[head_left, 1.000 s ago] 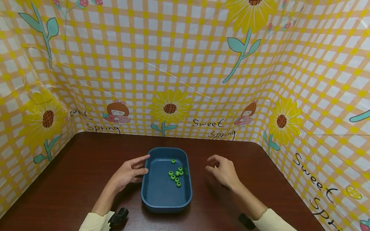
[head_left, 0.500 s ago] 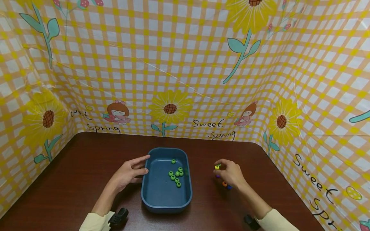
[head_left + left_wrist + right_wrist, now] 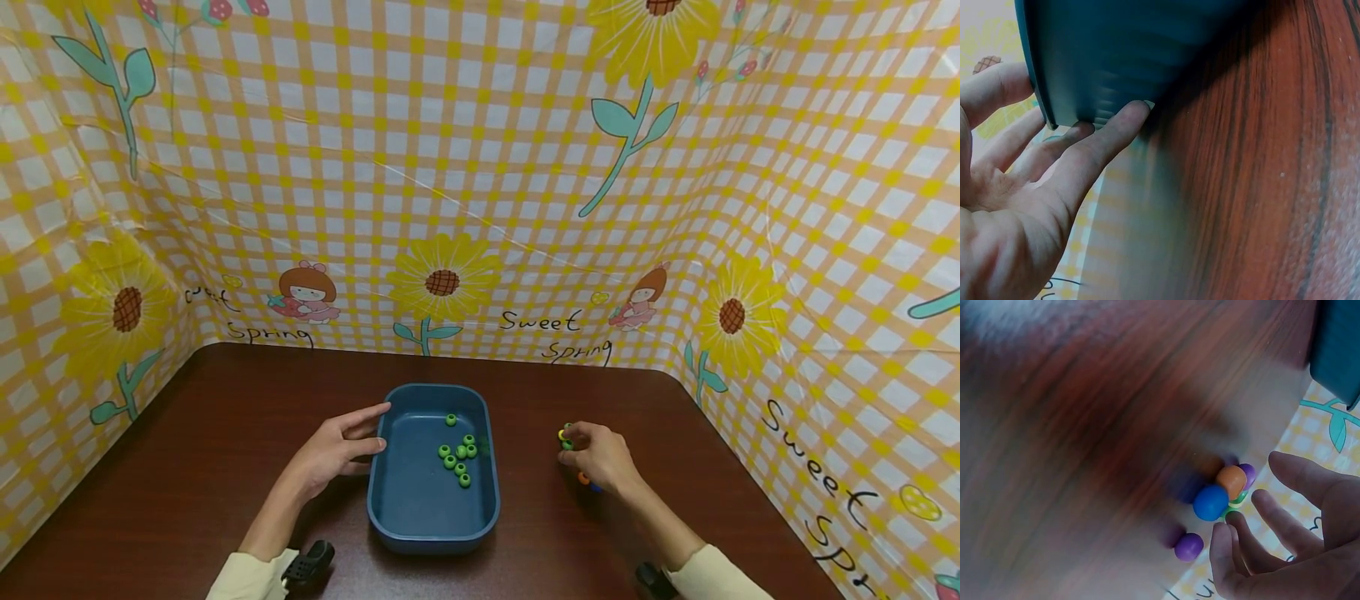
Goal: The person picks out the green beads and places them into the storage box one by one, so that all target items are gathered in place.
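Observation:
In the head view, my left hand rests its fingertips against the left side of a blue plastic bin. Its fingers lie fairly straight along the outer wall in the left wrist view. Inside the bin lie several green beads with holes. My right hand is to the right of the bin, low over loose beads, thumb and fingers spread apart. A green bead and a yellow bead show at its fingertips. Under the palm lie an orange bead and a blue bead.
A purple bead sits apart from the cluster in the right wrist view. The dark brown wooden table is bordered at the back and sides by a checked sunflower cloth. A black wrist device is by the left sleeve.
My right hand has moved right and slightly nearer, down to the loose beads, and its fingertips now surround a green bead. The left hand and the bin have stayed put.

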Motion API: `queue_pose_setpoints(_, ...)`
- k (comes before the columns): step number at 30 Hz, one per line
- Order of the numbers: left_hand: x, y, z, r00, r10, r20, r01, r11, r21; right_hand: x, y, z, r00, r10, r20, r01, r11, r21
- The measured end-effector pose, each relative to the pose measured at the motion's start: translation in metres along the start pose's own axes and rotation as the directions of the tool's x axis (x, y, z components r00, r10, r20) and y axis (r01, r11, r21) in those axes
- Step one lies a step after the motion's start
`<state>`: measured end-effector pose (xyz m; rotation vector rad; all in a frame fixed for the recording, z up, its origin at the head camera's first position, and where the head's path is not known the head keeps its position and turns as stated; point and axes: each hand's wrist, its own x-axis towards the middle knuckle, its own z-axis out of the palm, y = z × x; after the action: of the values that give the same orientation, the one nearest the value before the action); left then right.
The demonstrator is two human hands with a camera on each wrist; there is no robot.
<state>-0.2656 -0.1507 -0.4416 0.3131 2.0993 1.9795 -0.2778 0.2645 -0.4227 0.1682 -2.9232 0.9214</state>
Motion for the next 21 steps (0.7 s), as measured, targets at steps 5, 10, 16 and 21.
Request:
queue_pose_setpoints(5,0.0006,-0.0010,-0.0003,1.000,-0.006,-0.001,0.006,1.000,-0.007,0.0010,0.0025,0.0025,1.000,0.013,-0.002,-0.013,1.000,-0.007)
queue_pose_setpoints(10,0.0007,-0.0012,-0.0004,1.000,-0.007,0.001,0.007,1.000,-0.008,0.0014,0.0054,0.0039,1.000,0.017,-0.004,-0.017,1.000,-0.022)
queue_pose_setpoints(16,0.0005,-0.0003,-0.0004,1.000,-0.010,-0.002,0.010,1.000,-0.002,0.0012,0.0052,0.0032,1.000,0.016,-0.001,-0.016,1.000,-0.025)
queue_pose_setpoints(21,0.0004,-0.0003,-0.0005,1.000,-0.006,0.000,0.006,1.000,-0.003,0.0018,0.0068,0.0017,1.000,-0.003,-0.015,0.003,0.998,-0.055)
